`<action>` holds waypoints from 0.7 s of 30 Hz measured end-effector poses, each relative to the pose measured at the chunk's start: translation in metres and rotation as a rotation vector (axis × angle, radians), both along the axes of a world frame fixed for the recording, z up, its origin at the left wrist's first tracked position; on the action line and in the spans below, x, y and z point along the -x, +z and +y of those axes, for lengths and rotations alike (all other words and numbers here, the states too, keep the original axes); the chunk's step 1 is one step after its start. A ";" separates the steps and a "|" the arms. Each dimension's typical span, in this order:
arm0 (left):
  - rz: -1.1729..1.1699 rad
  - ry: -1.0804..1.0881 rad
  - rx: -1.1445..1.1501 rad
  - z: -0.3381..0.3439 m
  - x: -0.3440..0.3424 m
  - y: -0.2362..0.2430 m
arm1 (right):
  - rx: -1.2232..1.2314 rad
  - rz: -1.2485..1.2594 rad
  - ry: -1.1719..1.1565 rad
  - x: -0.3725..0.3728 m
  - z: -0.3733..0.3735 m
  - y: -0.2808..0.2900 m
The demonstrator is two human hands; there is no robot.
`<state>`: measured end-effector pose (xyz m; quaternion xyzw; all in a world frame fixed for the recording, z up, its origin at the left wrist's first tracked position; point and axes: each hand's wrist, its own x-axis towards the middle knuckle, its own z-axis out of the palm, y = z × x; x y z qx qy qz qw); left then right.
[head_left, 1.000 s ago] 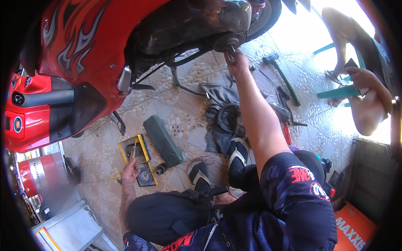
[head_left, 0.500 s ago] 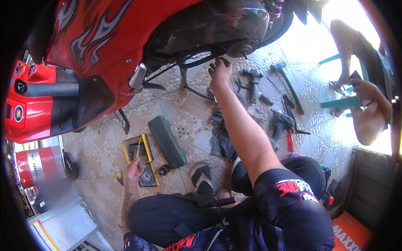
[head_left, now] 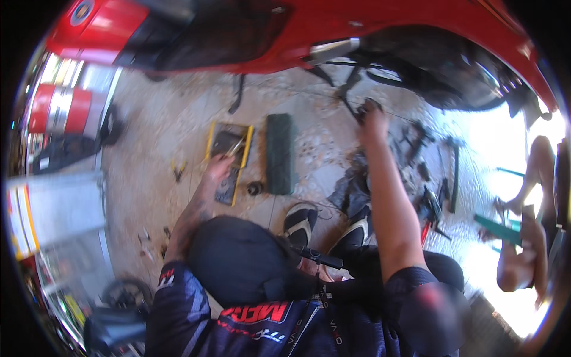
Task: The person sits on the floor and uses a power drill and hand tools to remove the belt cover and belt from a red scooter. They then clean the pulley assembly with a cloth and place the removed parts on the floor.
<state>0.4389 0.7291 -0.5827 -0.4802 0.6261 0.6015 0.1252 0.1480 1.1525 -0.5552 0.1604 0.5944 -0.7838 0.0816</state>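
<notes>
Nearest, two sandals (head_left: pixel 300 219) stand on patterned floor tiles (head_left: pixel 321 122), between the person's dark-clad knees. Just ahead and to the left is a round dark metal part (head_left: pixel 254 188), near the corner of a green box (head_left: pixel 281 156). The left hand (head_left: pixel 220 168) is over the left side of an open yellow-edged case (head_left: pixel 226 138); its fingers are closed on a slim pale tool pointing across the case. A narrow strip of floor separates case and box; a wider stretch runs from the box's right edge to the right forearm. Yellow-handled pliers (head_left: pixel 178 171) lie left of the case, well apart. Rumpled cloth (head_left: pixel 351 185), a drill (head_left: pixel 429 208) and a long-handled hammer (head_left: pixel 455 175) crowd the right side. Farther out, the right hand's (head_left: pixel 374 123) fingers curl around a dark piece (head_left: pixel 367 107), blurred, close to the stand of the red scooter (head_left: pixel 262 62), whose body bounds the far edge.
</notes>
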 end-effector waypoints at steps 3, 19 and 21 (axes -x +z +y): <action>0.023 -0.026 0.058 0.003 0.001 0.001 | 0.095 -0.175 0.149 -0.004 0.007 0.007; 0.023 -0.313 0.302 -0.001 -0.007 -0.046 | -1.482 0.400 1.447 -0.056 0.080 0.183; 0.010 -0.306 0.316 0.001 -0.007 -0.049 | -1.430 0.384 1.393 -0.071 0.100 0.208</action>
